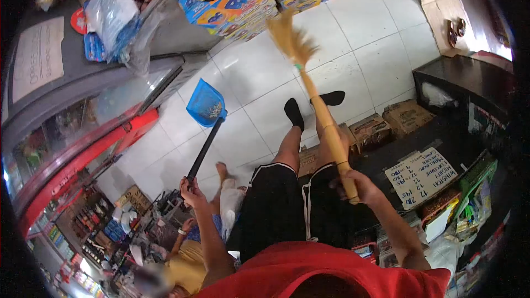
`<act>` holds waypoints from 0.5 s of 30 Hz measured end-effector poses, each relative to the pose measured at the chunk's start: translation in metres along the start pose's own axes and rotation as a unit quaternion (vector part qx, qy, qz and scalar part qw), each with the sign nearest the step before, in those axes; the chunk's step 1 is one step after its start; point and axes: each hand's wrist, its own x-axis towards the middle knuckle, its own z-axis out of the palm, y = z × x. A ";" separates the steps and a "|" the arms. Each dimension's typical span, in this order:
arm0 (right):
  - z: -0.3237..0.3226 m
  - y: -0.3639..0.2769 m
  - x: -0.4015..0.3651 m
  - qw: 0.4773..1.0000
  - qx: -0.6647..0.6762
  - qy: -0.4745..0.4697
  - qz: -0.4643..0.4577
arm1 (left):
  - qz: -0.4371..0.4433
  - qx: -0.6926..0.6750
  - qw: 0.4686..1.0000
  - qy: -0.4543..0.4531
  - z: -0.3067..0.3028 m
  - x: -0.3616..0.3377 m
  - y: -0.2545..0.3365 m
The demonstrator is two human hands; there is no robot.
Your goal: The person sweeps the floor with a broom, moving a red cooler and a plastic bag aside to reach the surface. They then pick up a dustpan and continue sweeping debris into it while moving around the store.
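My left hand [191, 193] is closed round the top end of a black handle that belongs to a blue dustpan [205, 99]. Small pale debris [212, 111] lies in the pan, which hangs over the white tiles at the left. In my right hand [359, 186] is the thick yellow handle of a soft broom [323, 113], gripped near its end. The broom's straw bristles [292, 38] point away from me, toward the stacked boxes at the top of the view. Dustpan and broom are well apart.
Orange-and-blue boxes [237, 8] stand stacked along the far floor edge. A red-edged glass display case [94, 154] runs along the left. Cardboard boxes [372, 131] and a handwritten price sign [422, 176] are at the right. Another person in yellow [185, 267] sits at lower left.
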 end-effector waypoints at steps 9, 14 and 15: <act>0.091 0.024 0.102 0.975 -0.010 -0.004 0.221 | 0.120 0.084 0.989 -0.034 -0.053 0.022 0.012; 0.066 0.056 0.284 0.923 -0.347 -0.158 -0.056 | 0.263 0.198 0.943 -0.049 -0.045 0.005 0.013; 0.074 0.031 0.304 0.923 -0.380 -0.063 -0.016 | 0.137 0.090 0.986 -0.022 -0.042 0.005 0.022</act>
